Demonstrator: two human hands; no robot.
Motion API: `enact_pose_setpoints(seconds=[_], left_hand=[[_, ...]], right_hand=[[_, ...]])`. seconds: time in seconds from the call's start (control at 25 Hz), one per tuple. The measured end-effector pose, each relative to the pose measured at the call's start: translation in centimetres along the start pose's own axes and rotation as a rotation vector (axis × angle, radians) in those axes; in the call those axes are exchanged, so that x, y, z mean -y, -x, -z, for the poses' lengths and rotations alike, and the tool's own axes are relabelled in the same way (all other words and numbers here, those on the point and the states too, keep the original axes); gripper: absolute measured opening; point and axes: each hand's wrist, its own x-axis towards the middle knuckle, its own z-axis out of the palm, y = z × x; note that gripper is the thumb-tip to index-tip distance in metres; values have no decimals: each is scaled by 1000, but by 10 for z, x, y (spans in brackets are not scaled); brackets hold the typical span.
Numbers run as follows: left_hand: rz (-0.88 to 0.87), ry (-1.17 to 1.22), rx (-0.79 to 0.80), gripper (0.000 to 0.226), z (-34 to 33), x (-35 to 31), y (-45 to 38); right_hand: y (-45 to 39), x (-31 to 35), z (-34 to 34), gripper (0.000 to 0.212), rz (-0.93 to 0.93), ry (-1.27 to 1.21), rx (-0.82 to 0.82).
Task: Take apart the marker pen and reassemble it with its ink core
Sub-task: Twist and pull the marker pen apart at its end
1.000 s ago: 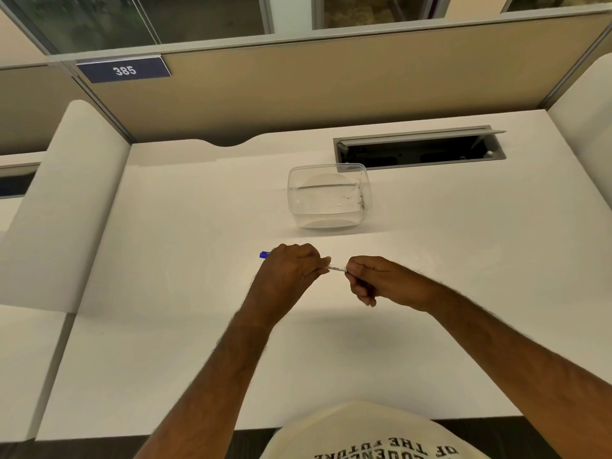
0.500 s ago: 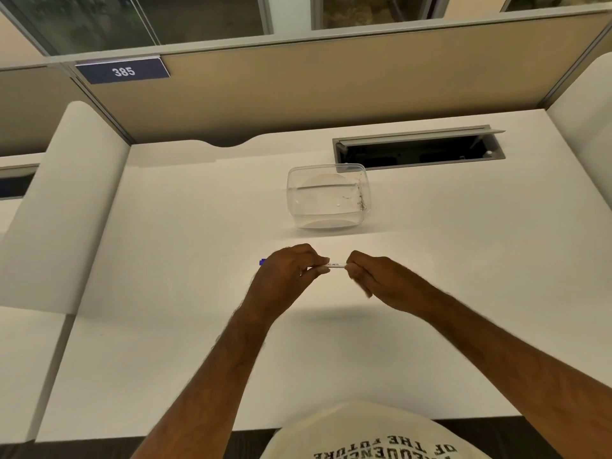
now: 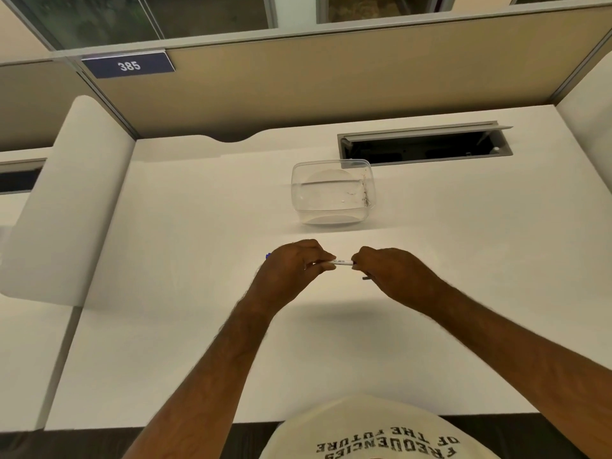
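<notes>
We sit in an office cubicle: a white desk (image 3: 198,326), tan partitions (image 3: 331,77), a number plate (image 3: 128,65) reading 385, and a cable hatch (image 3: 425,144) in the desk.

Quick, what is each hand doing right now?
Left hand: fingers curled round the marker pen, gripping it.
Right hand: fingers pinching the pen's other end.

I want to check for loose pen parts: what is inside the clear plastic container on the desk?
The clear container shows no pen part inside, only dark smudges on its right wall. Its floor is visible through the plastic. Both hands hold the marker pen nearer the person.
</notes>
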Motion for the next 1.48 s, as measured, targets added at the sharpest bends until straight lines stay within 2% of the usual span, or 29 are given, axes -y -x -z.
enact_pose_setpoints(seconds=[0.04, 0.08, 0.16, 0.2, 0.28, 0.36, 0.4, 0.44, 0.56, 0.6, 0.64, 0.68, 0.72, 0.8, 0.84, 0.88, 0.92, 0.96, 1.04, 1.12, 1.16, 1.2, 1.28, 1.4, 1.44, 1.48], left_hand=[[-8, -6, 5, 16, -2, -1, 0], [-20, -20, 5, 16, -3, 0, 1], [-35, -45, -2, 16, -4, 2, 1], [-43, -58, -7, 16, -5, 2, 0], [-54, -68, -23, 17, -4, 0, -1], [-51, -65, -34, 17, -2, -1, -2], [-36, -54, -32, 17, -1, -1, -1], [-10, -33, -19, 17, 0, -1, -1], [69, 71, 55, 15, 0, 3, -3], [80, 81, 74, 15, -2, 4, -4], [85, 71, 85, 15, -3, 4, -3], [84, 50, 85, 15, -4, 5, -3], [82, 27, 77, 16, -5, 6, -2], [66, -14, 68, 16, -6, 6, 0], [50, -32, 70, 16, -6, 4, 0], [31, -46, 70, 16, -6, 2, 1], [23, -49, 71, 16, -6, 2, 1], [27, -42, 72, 16, -5, 3, 1], [48, 7, 79, 15, -3, 5, 0], [85, 96, 109, 13, 0, 7, -1], [105, 132, 129, 12, 1, 6, -2], [118, 152, 145, 11, 1, 4, -3], [121, 149, 156, 10, 0, 4, -3], [99, 62, 159, 12, -1, 6, -4], [99, 40, 158, 13, -2, 5, -3], [97, 29, 156, 13, -2, 4, -2]], right_hand=[[1, 1, -2, 47, -30, -39, 12], [1, 5, -1, 44, -145, -268, 73], [-2, 12, -3, 39, -415, -962, 259], [-4, 14, 0, 39, -504, -1218, 321], [-8, 14, 6, 38, -606, -1478, 369], [-9, 14, 6, 36, -615, -1462, 369], [-9, 15, 7, 36, -582, -1361, 338], [-9, 14, 6, 36, -511, -1164, 276], [-5, 4, 0, 47, -110, -144, 15], [-4, -3, 0, 51, -11, 73, 0], [-5, -4, 0, 54, 2, 99, 13], [-6, -2, 0, 55, -49, -7, 52], [-7, 3, 3, 53, -164, -271, 131], [-7, 7, 1, 45, -415, -950, 303], [-9, 10, 4, 42, -487, -1151, 331], [-9, 11, 5, 40, -507, -1210, 330], [-9, 13, 3, 38, -493, -1178, 313], [-8, 14, 1, 37, -440, -1043, 279], [-6, 13, 2, 37, -320, -564, 148], [-2, 7, -5, 48, -90, 16, -75], [0, 3, -6, 53, 26, 182, -127], [1, 1, -6, 55, 65, 222, -152], [3, 2, -5, 53, -49, 27, -80], [-1, 8, 4, 39, -382, -829, 216], [-4, 7, 5, 38, -421, -996, 241], [-7, 6, 6, 38, -425, -1044, 262]])
